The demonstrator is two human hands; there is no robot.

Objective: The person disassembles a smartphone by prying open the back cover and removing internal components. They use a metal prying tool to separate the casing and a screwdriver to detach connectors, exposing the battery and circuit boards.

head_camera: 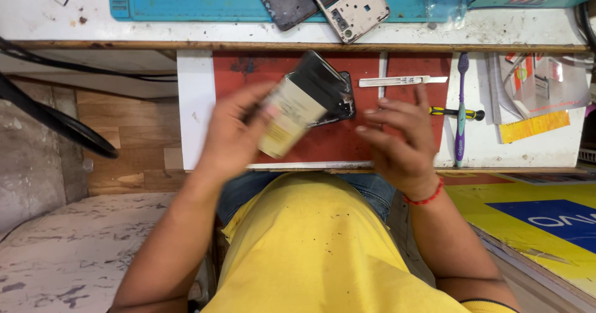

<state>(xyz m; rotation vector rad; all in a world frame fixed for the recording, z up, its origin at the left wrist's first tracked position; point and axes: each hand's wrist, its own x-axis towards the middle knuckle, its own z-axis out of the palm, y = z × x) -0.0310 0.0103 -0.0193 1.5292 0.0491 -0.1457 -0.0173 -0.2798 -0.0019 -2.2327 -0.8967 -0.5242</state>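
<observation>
My left hand (233,130) grips a flat phone battery (292,111), pale yellow with a black upper half, tilted above an open drawer. Just behind the battery a dark phone body (343,99) lies on the drawer's red lining (335,140). My right hand (400,139) hovers to the right of the battery with fingers spread and nothing in it. The battery looks blurred. Up on the bench a dark back cover (287,4) and a white phone frame (349,6) rest on a blue mat (186,0).
In the drawer's right part lie a purple toothbrush (461,102), a small yellow-and-black screwdriver (456,111) and a white plastic strip (400,81). Papers and an orange card (534,125) sit at far right. Black cables (56,117) hang at left. A yellow box (534,220) is at lower right.
</observation>
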